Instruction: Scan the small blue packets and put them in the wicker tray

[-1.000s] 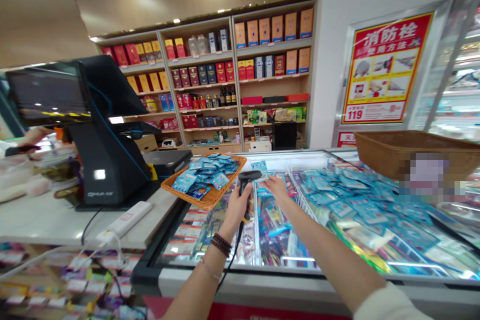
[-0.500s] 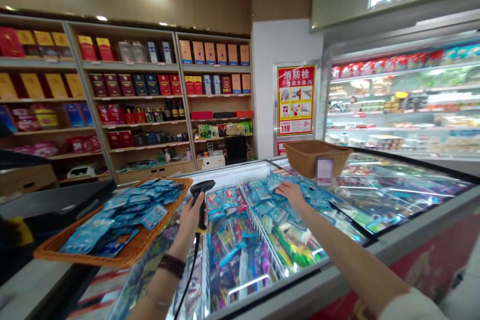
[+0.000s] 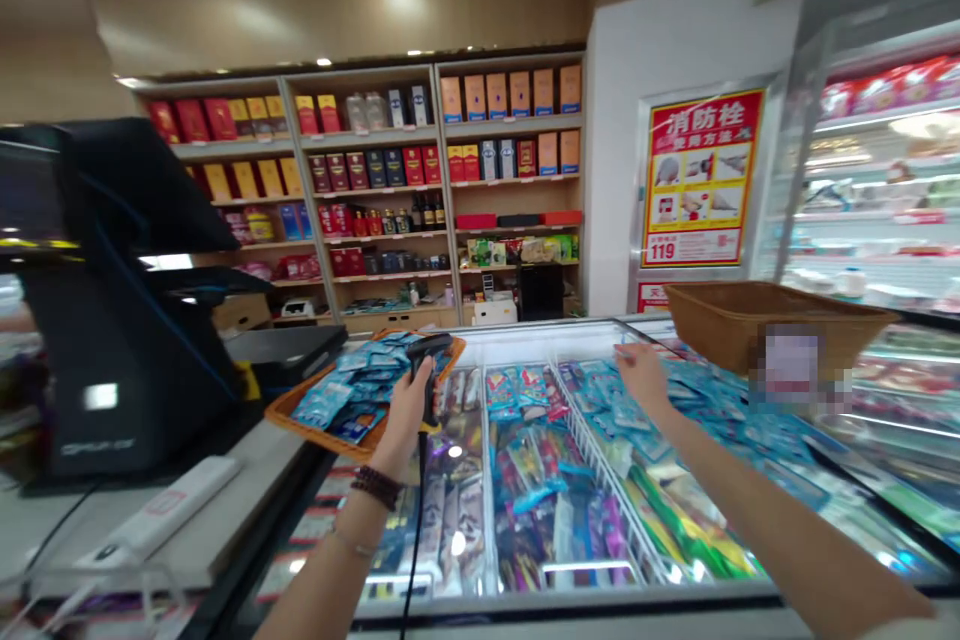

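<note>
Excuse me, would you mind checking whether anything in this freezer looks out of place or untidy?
Yes: the blue packets in the compartment under the right hand lie in a loose, overlapping heap. That looks odd because the packs at the freezer's left end stand in neater rows.

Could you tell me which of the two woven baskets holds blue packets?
The shallow orange basket on the left, heaped with them; the brown basket's inside is hidden.

Wicker basket (image 3: 750, 320) beside the right hand (image 3: 641, 372)
</note>
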The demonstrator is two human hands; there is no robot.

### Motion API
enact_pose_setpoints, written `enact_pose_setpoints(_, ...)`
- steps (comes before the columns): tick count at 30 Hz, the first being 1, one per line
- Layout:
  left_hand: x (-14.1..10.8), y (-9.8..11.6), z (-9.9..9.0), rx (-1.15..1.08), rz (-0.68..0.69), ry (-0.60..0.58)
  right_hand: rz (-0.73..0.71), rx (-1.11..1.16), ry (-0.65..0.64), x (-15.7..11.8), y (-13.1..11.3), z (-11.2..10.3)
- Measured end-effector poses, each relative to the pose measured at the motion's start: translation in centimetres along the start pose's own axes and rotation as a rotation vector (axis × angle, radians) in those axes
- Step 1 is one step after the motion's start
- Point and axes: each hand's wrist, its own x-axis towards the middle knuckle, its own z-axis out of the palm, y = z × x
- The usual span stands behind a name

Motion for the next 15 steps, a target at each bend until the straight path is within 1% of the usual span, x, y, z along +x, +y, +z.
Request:
enact_pose_setpoints(2, 0.1, 0.9, -2.7, 0.024, 0.015, 0.048, -0.040, 0.041, -0.083, -0.9, -2.2, 3.5)
enact_pose_setpoints(4, 0.2, 1.5, -5.4, 0.049, 0.037, 0.104, -0.069, 0.104, -0.166, -2.3, -5.1, 7.3)
enact_pose_setpoints(8, 0.7, 1.8, -9.8, 0.088, 0.086, 0.219, -0.144, 0.221, -0.381, -6.4, -12.8, 15.5)
enact_pose_setpoints(10, 1.1, 1.2, -11.5, 0.109, 0.096, 0.267, -0.192, 0.258, -0.504, -8.8, -16.9, 19.3)
enact_pose_setpoints(12, 1.6, 0.3, -12.8, 0.129, 0.096, 0.298, -0.226, 0.245, -0.630, -11.1, -20.6, 22.6)
enact_pose_setpoints(14, 2.0, -1.0, -13.7, 0.149, 0.085, 0.306, -0.254, 0.178, -0.738, -13.0, -23.3, 25.2)
enact_pose_setpoints(15, 2.2, -1.7, -14.1, 0.159, 0.076, 0.301, -0.270, 0.134, -0.783, -13.8, -24.3, 26.2)
